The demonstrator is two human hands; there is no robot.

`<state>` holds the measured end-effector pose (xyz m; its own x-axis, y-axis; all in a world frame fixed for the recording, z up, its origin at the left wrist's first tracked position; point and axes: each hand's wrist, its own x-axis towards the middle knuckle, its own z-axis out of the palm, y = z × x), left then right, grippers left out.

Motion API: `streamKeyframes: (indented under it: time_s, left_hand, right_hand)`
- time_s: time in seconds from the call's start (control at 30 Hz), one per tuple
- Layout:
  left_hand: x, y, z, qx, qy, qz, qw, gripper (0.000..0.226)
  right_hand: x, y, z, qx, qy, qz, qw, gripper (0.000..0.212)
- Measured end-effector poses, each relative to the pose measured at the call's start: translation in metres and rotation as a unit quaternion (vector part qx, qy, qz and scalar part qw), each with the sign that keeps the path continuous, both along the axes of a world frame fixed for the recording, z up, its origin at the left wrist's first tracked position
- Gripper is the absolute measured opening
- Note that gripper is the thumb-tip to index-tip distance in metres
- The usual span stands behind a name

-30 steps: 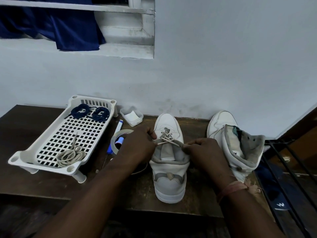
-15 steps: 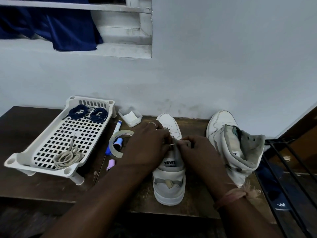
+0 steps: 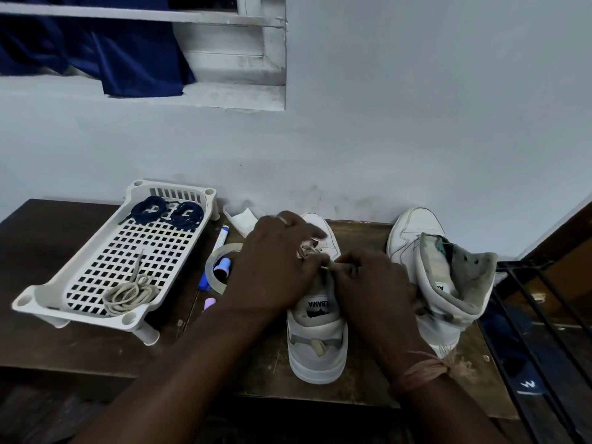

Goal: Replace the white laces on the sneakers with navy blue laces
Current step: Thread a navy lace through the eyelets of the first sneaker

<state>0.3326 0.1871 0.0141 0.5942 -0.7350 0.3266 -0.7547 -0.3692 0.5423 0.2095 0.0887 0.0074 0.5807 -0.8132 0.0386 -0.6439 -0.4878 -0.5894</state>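
A white sneaker (image 3: pixel 317 347) stands heel toward me on the dark wooden table (image 3: pixel 64 334). My left hand (image 3: pixel 275 267) and my right hand (image 3: pixel 371 283) meet over its tongue, and both pinch the white lace (image 3: pixel 307 249) still threaded near its toe. The eyelets under my fingers are hidden. A second white sneaker (image 3: pixel 448 280) with no lace stands to the right, its collar gaping. In the white perforated tray (image 3: pixel 38 296) at left lie two coiled navy blue laces (image 3: pixel 168 213) at the far end and a removed white lace (image 3: pixel 128 294) at the near end.
Between tray and sneaker lie a tape roll (image 3: pixel 217 267), a blue marker (image 3: pixel 219 241), a small pink cap (image 3: pixel 209 303) and a small white container (image 3: pixel 242 217). A black metal rack (image 3: pixel 544 315) borders the table's right edge. The wall stands directly behind.
My hands came together over the sneaker's tongue from a spread position, where they held the lace ends apart. My left hand has reached farther toward the toe.
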Motion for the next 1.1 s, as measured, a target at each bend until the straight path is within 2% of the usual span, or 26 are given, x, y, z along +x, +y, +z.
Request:
streamKeyframes:
  time_s: [0.07, 0.2, 0.23, 0.3, 0.33, 0.37, 0.43, 0.47, 0.5, 0.53, 0.57, 0.6, 0.63, 0.67, 0.7, 0.73, 0.77, 0.8, 0.87, 0.97, 1.03, 1.1]
  left_hand:
    - [-0.001, 0.001, -0.001, 0.061, -0.059, -0.012, 0.996, 0.019]
    - [-0.001, 0.003, -0.002, 0.066, -0.042, 0.003, 0.997, 0.007]
    - [-0.001, 0.001, -0.002, 0.035, -0.005, 0.005, 0.999, 0.006]
    - [0.001, -0.002, 0.006, -0.066, 0.171, 0.023, 0.983, 0.016]
    - [0.004, -0.002, 0.013, -0.132, 0.275, 0.031, 0.952, 0.018]
    - [0.008, -0.001, 0.020, -0.199, 0.370, 0.034, 0.907, 0.020]
    - [0.017, 0.006, 0.029, -0.308, 0.527, 0.021, 0.792, 0.027]
    - [0.022, 0.011, 0.030, -0.343, 0.578, 0.010, 0.740, 0.029]
    - [0.025, 0.013, 0.030, -0.364, 0.610, 0.005, 0.704, 0.028]
    - [0.025, 0.014, 0.029, -0.369, 0.623, 0.009, 0.690, 0.026]
    - [0.026, 0.013, 0.028, -0.354, 0.617, 0.027, 0.702, 0.024]
    - [0.023, 0.011, 0.028, -0.315, 0.587, 0.052, 0.744, 0.021]
    - [0.018, 0.009, 0.029, -0.251, 0.519, 0.079, 0.813, 0.017]
    - [0.015, 0.008, 0.027, -0.173, 0.414, 0.091, 0.889, 0.015]
    - [0.012, 0.007, 0.021, -0.090, 0.287, 0.078, 0.950, 0.015]
    - [0.009, 0.007, 0.014, -0.010, 0.174, 0.053, 0.983, 0.019]
    - [0.006, 0.007, 0.009, 0.047, 0.095, 0.039, 0.994, 0.022]
    - [0.004, 0.007, 0.004, 0.069, 0.057, 0.033, 0.995, 0.022]
    - [0.004, 0.006, -0.001, 0.064, 0.042, 0.034, 0.996, 0.016]
    - [0.006, 0.002, -0.004, 0.100, -0.067, 0.042, 0.992, 0.011]
    - [0.006, 0.001, -0.008, 0.114, -0.081, 0.044, 0.989, 0.010]
    - [0.009, 0.002, -0.010, 0.108, -0.047, 0.037, 0.992, 0.010]
  right_hand:
    - [0.000, -0.001, -0.002, -0.004, 0.002, 0.003, 1.000, 0.021]
    - [0.002, -0.006, -0.012, -0.002, -0.058, 0.030, 0.998, 0.012]
    - [0.002, -0.007, -0.013, 0.000, -0.062, 0.034, 0.998, 0.011]
    - [0.003, -0.009, -0.015, -0.002, -0.066, 0.038, 0.997, 0.011]
    - [0.003, -0.009, -0.015, -0.003, -0.070, 0.039, 0.997, 0.011]
    - [0.002, -0.009, -0.015, -0.005, -0.072, 0.039, 0.997, 0.011]
    - [0.002, -0.008, -0.016, -0.012, -0.071, 0.034, 0.997, 0.011]
    - [0.002, -0.008, -0.016, -0.014, -0.071, 0.032, 0.997, 0.011]
    - [0.002, -0.008, -0.016, -0.014, -0.072, 0.032, 0.997, 0.011]
    - [0.002, -0.008, -0.016, -0.013, -0.071, 0.033, 0.997, 0.011]
    - [0.003, -0.009, -0.017, -0.011, -0.071, 0.033, 0.997, 0.011]
    - [0.003, -0.009, -0.018, -0.011, -0.070, 0.032, 0.997, 0.011]
    - [0.004, -0.009, -0.019, -0.010, -0.071, 0.031, 0.997, 0.010]
    - [0.004, -0.010, -0.021, -0.010, -0.071, 0.031, 0.997, 0.010]
    - [0.004, -0.010, -0.021, -0.010, -0.070, 0.033, 0.997, 0.010]
    - [0.005, -0.010, -0.022, -0.011, -0.067, 0.036, 0.997, 0.010]
    - [0.005, -0.010, -0.023, -0.011, -0.066, 0.039, 0.997, 0.009]
    - [0.005, -0.011, -0.023, -0.010, -0.065, 0.041, 0.997, 0.009]
    - [0.005, -0.011, -0.024, -0.010, -0.068, 0.040, 0.997, 0.007]
    - [0.006, -0.010, -0.025, -0.006, -0.071, 0.040, 0.997, 0.009]
    - [0.007, -0.010, -0.025, -0.002, -0.069, 0.040, 0.997, 0.011]
    - [0.007, -0.011, -0.025, 0.000, -0.067, 0.041, 0.997, 0.011]
